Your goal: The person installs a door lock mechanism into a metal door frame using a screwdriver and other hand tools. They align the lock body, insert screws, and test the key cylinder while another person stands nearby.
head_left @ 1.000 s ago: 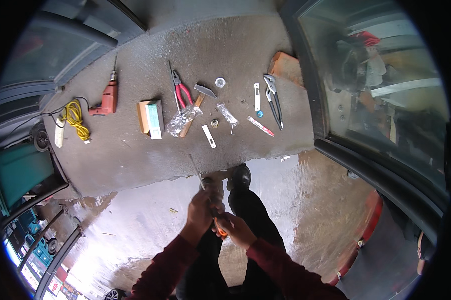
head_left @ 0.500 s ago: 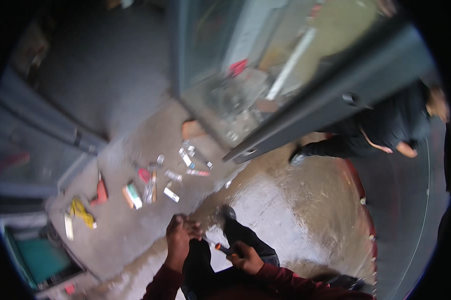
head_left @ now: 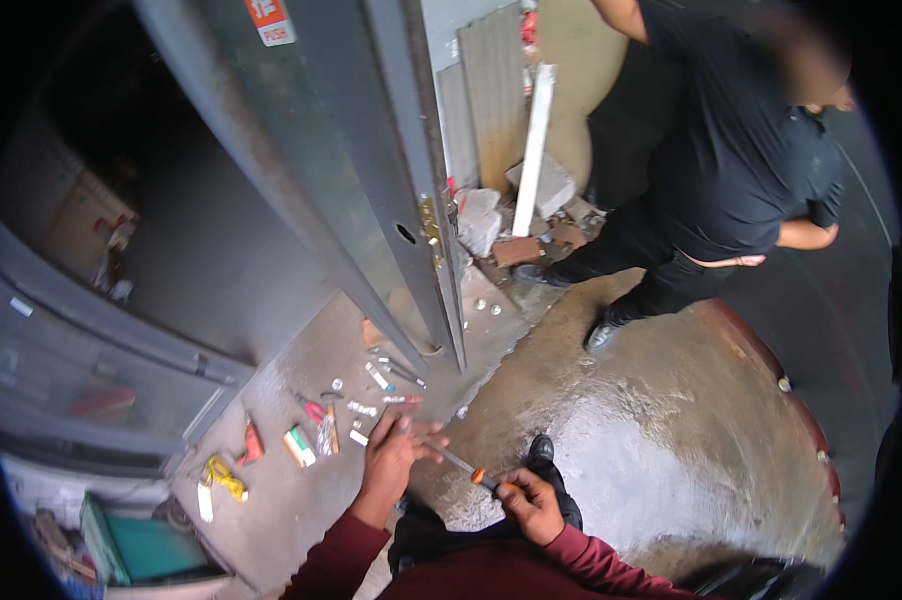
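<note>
My right hand (head_left: 534,508) is closed around the handle of a screwdriver (head_left: 479,476), which is orange and black with a long metal shaft. The shaft points up and left toward my left hand (head_left: 393,462). My left fingers are stretched and apart beside the shaft's tip, slightly blurred; whether they touch it I cannot tell. Both hands are above my legs, in front of the wet concrete floor. Ahead stands a grey-framed glass door (head_left: 411,200), with a brass-coloured lock plate (head_left: 431,230) on its edge.
Tools lie on the floor at left: a red drill (head_left: 250,441), a coiled yellow cord (head_left: 226,478), a green-and-white box (head_left: 298,446) and pliers (head_left: 311,408). A co-worker in black (head_left: 711,170) stands at right. Rubble with a brick (head_left: 516,251) lies behind the door.
The door's edge now appears further left and more upright, uncovering the rubble and co-worker. The view has shifted. My left fingers have spread, and the screwdriver shows more plainly in my right hand.
</note>
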Demonstrator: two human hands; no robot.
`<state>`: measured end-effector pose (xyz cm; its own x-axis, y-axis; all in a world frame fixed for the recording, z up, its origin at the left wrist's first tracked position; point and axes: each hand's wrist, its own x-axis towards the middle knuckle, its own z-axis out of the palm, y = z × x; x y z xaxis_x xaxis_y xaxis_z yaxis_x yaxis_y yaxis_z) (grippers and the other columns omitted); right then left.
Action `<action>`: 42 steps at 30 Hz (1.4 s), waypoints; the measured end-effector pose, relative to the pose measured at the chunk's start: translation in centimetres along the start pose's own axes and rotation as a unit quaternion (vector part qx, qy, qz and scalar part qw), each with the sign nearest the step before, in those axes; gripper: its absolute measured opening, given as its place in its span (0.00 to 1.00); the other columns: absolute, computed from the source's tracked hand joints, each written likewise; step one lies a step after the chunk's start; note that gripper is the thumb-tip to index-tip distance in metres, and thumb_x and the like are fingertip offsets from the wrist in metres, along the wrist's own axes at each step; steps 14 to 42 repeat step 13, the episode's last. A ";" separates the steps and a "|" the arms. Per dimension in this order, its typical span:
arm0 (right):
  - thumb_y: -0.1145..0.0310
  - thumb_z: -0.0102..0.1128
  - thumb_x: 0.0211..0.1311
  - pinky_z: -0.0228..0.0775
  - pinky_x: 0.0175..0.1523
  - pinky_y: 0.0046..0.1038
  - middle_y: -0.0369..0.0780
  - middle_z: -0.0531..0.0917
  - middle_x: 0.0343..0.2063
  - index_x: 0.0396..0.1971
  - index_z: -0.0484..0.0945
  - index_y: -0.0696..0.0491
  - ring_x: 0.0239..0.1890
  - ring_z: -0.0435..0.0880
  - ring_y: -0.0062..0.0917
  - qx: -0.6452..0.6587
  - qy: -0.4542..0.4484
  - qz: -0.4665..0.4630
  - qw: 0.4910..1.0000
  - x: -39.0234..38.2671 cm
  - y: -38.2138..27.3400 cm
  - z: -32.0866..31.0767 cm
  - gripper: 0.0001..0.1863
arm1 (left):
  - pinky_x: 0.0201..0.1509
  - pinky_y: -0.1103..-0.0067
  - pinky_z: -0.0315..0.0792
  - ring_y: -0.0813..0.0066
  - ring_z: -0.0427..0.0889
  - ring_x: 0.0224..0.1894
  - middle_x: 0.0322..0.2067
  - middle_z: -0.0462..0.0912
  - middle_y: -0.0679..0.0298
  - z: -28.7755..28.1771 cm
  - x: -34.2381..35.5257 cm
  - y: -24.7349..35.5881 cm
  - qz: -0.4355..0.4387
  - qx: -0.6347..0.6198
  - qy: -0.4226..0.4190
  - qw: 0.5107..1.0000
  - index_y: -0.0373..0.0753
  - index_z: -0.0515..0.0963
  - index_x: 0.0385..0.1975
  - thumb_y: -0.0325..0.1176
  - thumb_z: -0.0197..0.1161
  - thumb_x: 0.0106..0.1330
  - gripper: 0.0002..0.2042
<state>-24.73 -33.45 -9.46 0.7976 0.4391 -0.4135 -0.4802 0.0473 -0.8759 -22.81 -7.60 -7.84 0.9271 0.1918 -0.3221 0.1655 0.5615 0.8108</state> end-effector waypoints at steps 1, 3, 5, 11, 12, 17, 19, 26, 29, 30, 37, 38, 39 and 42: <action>0.69 0.61 0.73 0.66 0.34 0.18 0.29 0.77 0.27 0.48 0.80 0.58 0.28 0.71 0.10 -0.022 0.003 -0.025 0.999 0.2 -1.3 -2.4 0.10 | 0.38 0.64 0.82 0.53 0.88 0.39 0.42 0.85 0.49 3.0 0.5 -0.3 0.007 0.006 0.004 1.000 0.38 0.72 0.53 0.38 0.51 0.79 0.12; 0.71 0.62 0.71 0.66 0.35 0.18 0.29 0.77 0.27 0.48 0.79 0.58 0.29 0.71 0.11 0.002 0.003 -0.043 0.999 0.2 -4.0 -6.7 0.10 | 0.38 0.65 0.82 0.55 0.88 0.38 0.42 0.85 0.50 8.7 1.8 -0.9 0.027 -0.011 0.020 0.999 0.38 0.72 0.54 0.37 0.52 0.79 0.12; 0.72 0.63 0.70 0.66 0.40 0.17 0.30 0.78 0.31 0.49 0.78 0.59 0.32 0.72 0.11 -0.005 0.012 -0.069 0.998 0.0 -6.8 -9.8 0.12 | 0.38 0.66 0.82 0.57 0.88 0.38 0.41 0.85 0.51 13.2 3.3 -0.9 0.038 -0.008 0.036 0.999 0.38 0.72 0.54 0.36 0.52 0.79 0.12; 0.72 0.66 0.66 0.67 0.48 0.19 0.36 0.76 0.42 0.51 0.77 0.60 0.40 0.75 0.18 -0.057 -0.022 -0.150 0.987 0.8 -13.1 -14.6 0.16 | 0.37 0.70 0.83 0.63 0.88 0.37 0.41 0.85 0.56 19.4 6.7 0.8 0.067 0.020 0.041 0.997 0.37 0.73 0.55 0.36 0.54 0.78 0.13; 0.72 0.66 0.66 0.67 0.49 0.20 0.37 0.76 0.42 0.51 0.77 0.60 0.41 0.76 0.19 -0.071 -0.028 -0.172 0.982 1.3 -13.8 -14.8 0.16 | 0.39 0.68 0.83 0.63 0.88 0.38 0.41 0.86 0.56 19.8 7.0 1.2 0.069 0.013 0.038 0.997 0.38 0.72 0.58 0.38 0.56 0.78 0.15; 0.71 0.65 0.67 0.67 0.50 0.20 0.38 0.76 0.42 0.52 0.77 0.59 0.43 0.76 0.21 -0.088 -0.029 -0.201 0.975 1.9 -14.4 -15.0 0.16 | 0.41 0.67 0.83 0.62 0.88 0.38 0.42 0.86 0.56 20.1 7.4 1.6 0.069 0.011 0.034 0.997 0.38 0.71 0.61 0.40 0.57 0.77 0.18; 0.71 0.65 0.67 0.67 0.50 0.20 0.38 0.76 0.42 0.52 0.77 0.59 0.43 0.76 0.21 -0.088 -0.029 -0.201 0.975 1.9 -14.4 -15.0 0.16 | 0.41 0.67 0.83 0.62 0.88 0.38 0.42 0.86 0.56 20.1 7.4 1.6 0.069 0.011 0.034 0.997 0.38 0.71 0.61 0.40 0.57 0.77 0.18; 0.71 0.65 0.67 0.67 0.50 0.20 0.38 0.76 0.42 0.52 0.77 0.59 0.43 0.76 0.21 -0.088 -0.029 -0.201 0.975 1.9 -14.4 -15.0 0.16 | 0.41 0.67 0.83 0.62 0.88 0.38 0.42 0.86 0.56 20.1 7.4 1.6 0.069 0.011 0.034 0.997 0.38 0.71 0.61 0.40 0.57 0.77 0.18; 0.71 0.65 0.67 0.67 0.50 0.20 0.38 0.76 0.42 0.52 0.77 0.59 0.43 0.76 0.21 -0.088 -0.029 -0.201 0.975 1.9 -14.4 -15.0 0.16 | 0.41 0.67 0.83 0.62 0.88 0.38 0.42 0.86 0.56 20.1 7.4 1.6 0.069 0.011 0.034 0.997 0.38 0.71 0.61 0.40 0.57 0.77 0.18; 0.71 0.65 0.67 0.67 0.50 0.20 0.38 0.76 0.42 0.52 0.77 0.59 0.43 0.76 0.21 -0.088 -0.029 -0.201 0.975 1.9 -14.4 -15.0 0.16 | 0.41 0.67 0.83 0.62 0.88 0.38 0.42 0.86 0.56 20.1 7.4 1.6 0.069 0.011 0.034 0.997 0.38 0.71 0.61 0.40 0.57 0.77 0.18; 0.71 0.65 0.67 0.67 0.50 0.20 0.38 0.76 0.42 0.52 0.77 0.59 0.43 0.76 0.21 -0.088 -0.029 -0.201 0.975 1.9 -14.4 -15.0 0.16 | 0.41 0.67 0.83 0.62 0.88 0.38 0.42 0.86 0.56 20.1 7.4 1.6 0.069 0.011 0.034 0.997 0.38 0.71 0.61 0.40 0.57 0.77 0.18; 0.71 0.65 0.67 0.67 0.50 0.20 0.38 0.76 0.42 0.52 0.77 0.59 0.43 0.76 0.21 -0.088 -0.029 -0.201 0.975 1.9 -14.4 -15.0 0.16 | 0.41 0.67 0.83 0.62 0.88 0.38 0.42 0.86 0.56 20.1 7.4 1.6 0.069 0.011 0.034 0.997 0.38 0.71 0.61 0.40 0.57 0.77 0.18; 0.71 0.65 0.67 0.67 0.50 0.20 0.38 0.76 0.42 0.52 0.77 0.59 0.43 0.76 0.21 -0.088 -0.029 -0.201 0.975 1.9 -14.4 -15.0 0.16 | 0.41 0.67 0.83 0.62 0.88 0.38 0.42 0.86 0.56 20.1 7.4 1.6 0.069 0.011 0.034 0.997 0.38 0.71 0.61 0.40 0.57 0.77 0.18; 0.71 0.65 0.67 0.67 0.50 0.20 0.38 0.76 0.42 0.52 0.77 0.59 0.43 0.76 0.21 -0.088 -0.029 -0.201 0.975 1.9 -14.4 -15.0 0.16 | 0.41 0.67 0.83 0.62 0.88 0.38 0.42 0.86 0.56 20.1 7.4 1.6 0.069 0.011 0.034 0.997 0.38 0.71 0.61 0.40 0.57 0.77 0.18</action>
